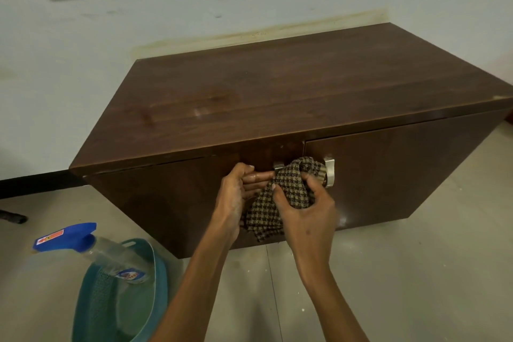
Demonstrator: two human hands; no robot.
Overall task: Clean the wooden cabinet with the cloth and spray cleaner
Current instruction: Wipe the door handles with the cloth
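Cloth: brown checked woven cloth (280,197) at frame centre, bunched between both grips.
Right hand (305,216): grip closed on cloth.
Left hand (236,194): fingers curled round cloth edge, against dark wooden cabinet (277,97).

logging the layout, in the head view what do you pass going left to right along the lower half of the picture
spray bottle → teal basket → left hand → checked cloth → right hand → metal handle of the right cabinet door

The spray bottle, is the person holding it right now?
No, the spray bottle leans in the teal basket on the floor, while both the left hand and right hand grip the checked cloth.
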